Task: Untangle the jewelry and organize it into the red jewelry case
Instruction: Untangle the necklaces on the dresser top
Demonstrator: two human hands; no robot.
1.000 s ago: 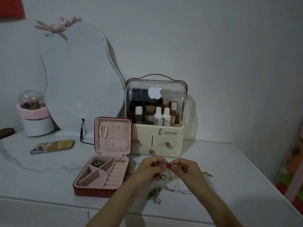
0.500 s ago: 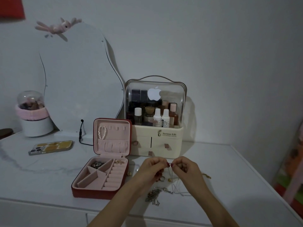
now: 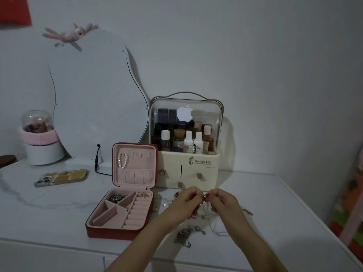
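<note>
Red jewelry case [image 3: 110, 231], pink lining; white marbled table [image 3: 39, 209]

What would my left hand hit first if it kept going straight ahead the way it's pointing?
Probably the cream cosmetics organizer behind it; the left hand, pinching a thin chain, points up and away toward its drawers. Depth is unclear.

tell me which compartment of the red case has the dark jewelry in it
The back-left compartment of the red case, nearest the hinge. It holds a dark metallic clump; the gold pieces sit in the back-right one, and the other left-side compartments look bare.
</note>
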